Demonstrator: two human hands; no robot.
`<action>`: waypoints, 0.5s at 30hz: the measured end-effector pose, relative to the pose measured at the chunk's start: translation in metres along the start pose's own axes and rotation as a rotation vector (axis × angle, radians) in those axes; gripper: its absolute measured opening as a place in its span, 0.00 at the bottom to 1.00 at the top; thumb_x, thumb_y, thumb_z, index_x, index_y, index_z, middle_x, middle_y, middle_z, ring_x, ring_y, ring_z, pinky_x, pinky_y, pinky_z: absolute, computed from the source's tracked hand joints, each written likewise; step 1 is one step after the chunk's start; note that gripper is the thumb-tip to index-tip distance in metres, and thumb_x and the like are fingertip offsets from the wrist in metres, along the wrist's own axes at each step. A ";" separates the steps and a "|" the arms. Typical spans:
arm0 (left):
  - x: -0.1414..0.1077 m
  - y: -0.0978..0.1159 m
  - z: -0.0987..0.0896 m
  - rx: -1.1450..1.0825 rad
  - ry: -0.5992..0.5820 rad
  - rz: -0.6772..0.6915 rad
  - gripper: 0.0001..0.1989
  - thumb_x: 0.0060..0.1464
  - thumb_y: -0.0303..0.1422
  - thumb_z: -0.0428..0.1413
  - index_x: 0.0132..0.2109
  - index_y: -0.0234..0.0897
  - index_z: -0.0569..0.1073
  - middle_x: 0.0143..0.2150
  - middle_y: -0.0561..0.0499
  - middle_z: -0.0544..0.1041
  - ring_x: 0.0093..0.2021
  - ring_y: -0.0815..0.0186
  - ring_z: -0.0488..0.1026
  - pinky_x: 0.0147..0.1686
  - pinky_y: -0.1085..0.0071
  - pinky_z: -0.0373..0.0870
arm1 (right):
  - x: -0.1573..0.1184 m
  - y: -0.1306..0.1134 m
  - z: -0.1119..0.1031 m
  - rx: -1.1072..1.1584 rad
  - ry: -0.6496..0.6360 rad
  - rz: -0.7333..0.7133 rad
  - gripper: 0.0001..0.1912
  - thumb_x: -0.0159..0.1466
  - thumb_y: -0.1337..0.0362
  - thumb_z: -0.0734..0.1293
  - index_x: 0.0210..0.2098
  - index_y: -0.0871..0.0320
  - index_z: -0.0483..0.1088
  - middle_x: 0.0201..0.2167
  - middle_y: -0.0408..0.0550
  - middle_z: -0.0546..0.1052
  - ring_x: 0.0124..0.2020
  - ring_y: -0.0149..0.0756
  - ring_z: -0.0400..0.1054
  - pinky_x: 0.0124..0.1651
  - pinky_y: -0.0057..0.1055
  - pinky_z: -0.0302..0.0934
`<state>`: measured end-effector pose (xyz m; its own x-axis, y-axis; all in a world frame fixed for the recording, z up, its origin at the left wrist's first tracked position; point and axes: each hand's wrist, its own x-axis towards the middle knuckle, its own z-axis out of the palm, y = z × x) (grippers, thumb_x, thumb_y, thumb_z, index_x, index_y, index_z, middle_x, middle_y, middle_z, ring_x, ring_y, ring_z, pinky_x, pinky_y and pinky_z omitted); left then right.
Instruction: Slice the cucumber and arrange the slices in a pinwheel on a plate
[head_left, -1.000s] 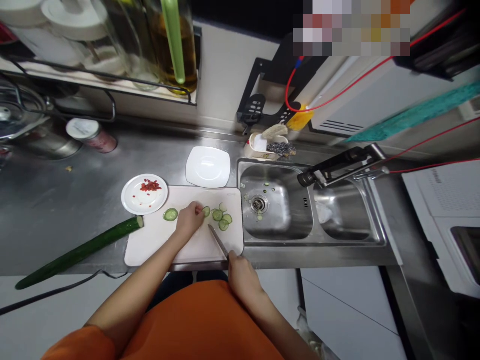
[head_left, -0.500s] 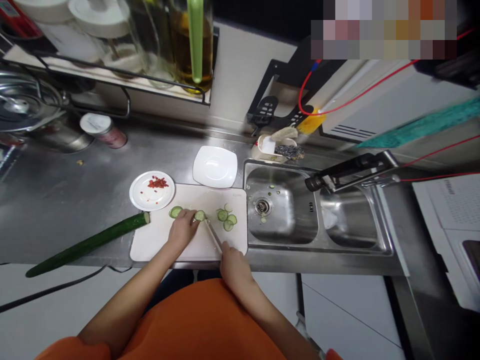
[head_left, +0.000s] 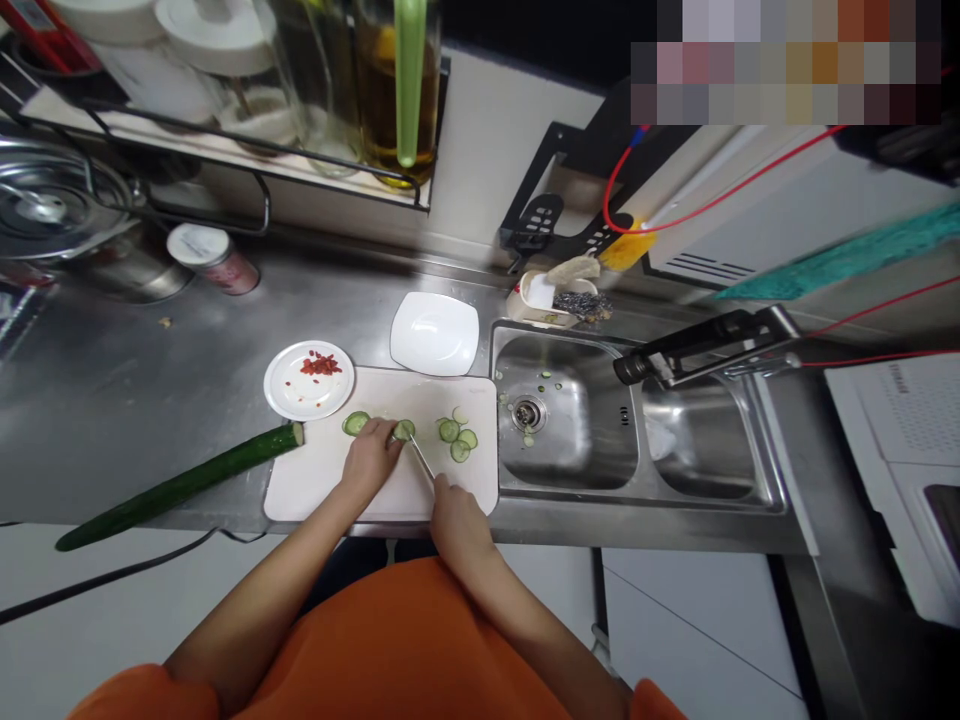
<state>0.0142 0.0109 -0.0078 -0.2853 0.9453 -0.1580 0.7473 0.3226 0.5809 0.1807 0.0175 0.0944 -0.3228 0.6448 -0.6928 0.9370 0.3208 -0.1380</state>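
On the white cutting board [head_left: 315, 485], my left hand [head_left: 371, 458] is closed on a short piece of cucumber [head_left: 405, 430], its pale cut face pointing right. My right hand [head_left: 459, 518] grips a knife [head_left: 422, 458] by the handle, which the fingers mostly hide. The blade's tip end meets the cucumber piece beside my left fingertips. Several thin cucumber slices [head_left: 460, 452] lie right of the knife. More cut cucumber [head_left: 356, 424] sits left of my left hand. A long cucumber [head_left: 180, 490] with one cut end rests against the board's left side.
A round plate with red bits [head_left: 300, 402] and a white square dish [head_left: 435, 335] stand behind the board. To the right is a double sink [head_left: 637, 470] with a tap [head_left: 690, 350]. A pink jar [head_left: 232, 272] and a metal pot [head_left: 135, 275] are at back left, below a bottle shelf.
My right hand and the knife have shifted slightly left, and the blade stands steeper against the cucumber piece. My left hand keeps its hold. The whole view has moved a little.
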 end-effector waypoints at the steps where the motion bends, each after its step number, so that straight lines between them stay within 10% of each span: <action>1: 0.000 0.000 0.000 0.000 -0.002 -0.001 0.14 0.55 0.33 0.53 0.48 0.37 0.73 0.44 0.45 0.75 0.44 0.59 0.71 0.46 0.66 0.68 | 0.000 -0.001 0.000 0.001 -0.002 0.004 0.19 0.66 0.77 0.50 0.50 0.61 0.64 0.40 0.58 0.76 0.46 0.42 0.71 0.40 0.29 0.63; 15: 0.004 -0.002 0.003 -0.027 -0.007 -0.010 0.12 0.52 0.32 0.54 0.44 0.35 0.73 0.42 0.44 0.75 0.43 0.59 0.71 0.45 0.64 0.68 | 0.007 -0.002 0.009 0.017 -0.003 -0.014 0.20 0.64 0.79 0.53 0.53 0.62 0.63 0.41 0.57 0.76 0.46 0.41 0.72 0.43 0.29 0.63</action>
<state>0.0131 0.0142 -0.0123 -0.2888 0.9423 -0.1696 0.7279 0.3311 0.6005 0.1777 0.0146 0.0837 -0.3352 0.6386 -0.6926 0.9347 0.3179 -0.1593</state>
